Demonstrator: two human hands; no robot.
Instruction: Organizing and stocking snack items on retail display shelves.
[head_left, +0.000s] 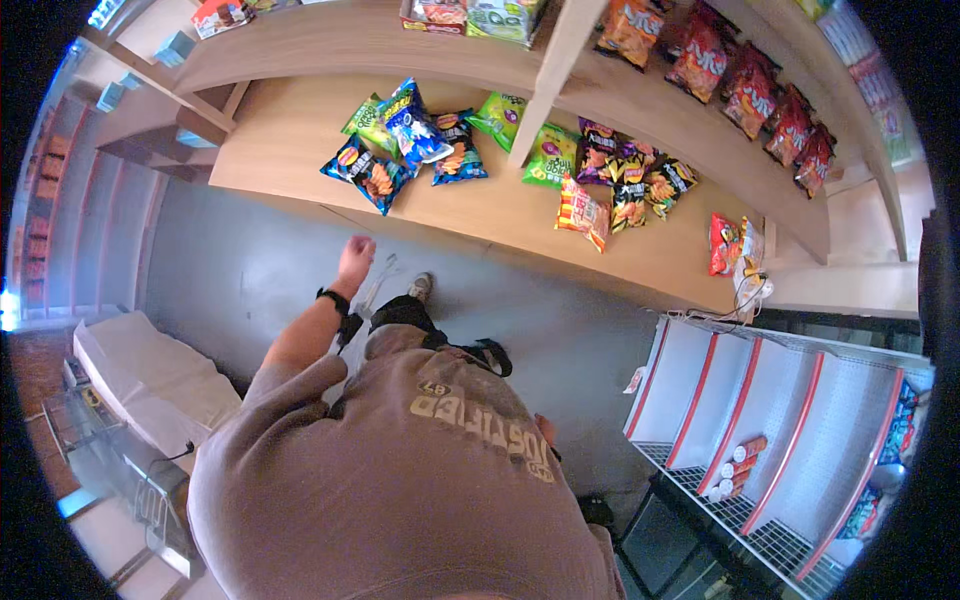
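My left hand (357, 259) hangs over the grey floor, in front of the lower wooden shelf, with its fingers loosely curled. A black band circles that wrist. Below the hand, something pale and see-through lies or hangs; I cannot tell whether the hand touches it. Only a sliver of my right hand (546, 429) shows beside my shirt; its fingers are hidden. Nearest to the left hand on the shelf (285, 150) lies a dark blue chip bag (369, 174). A bright blue snack bag (414, 124) leans over a green one (369, 124), and another dark bag (457, 150) lies beside them.
Green snack bags (551, 154) flank a wooden post (555, 86). Dark chip bags (628, 191) and a red-striped bag (583, 212) lie farther right. Several red bags (750, 94) line the upper shelf. A white rack (780, 435) holds canisters (739, 469). Cables (742, 300) hang near the shelf end.
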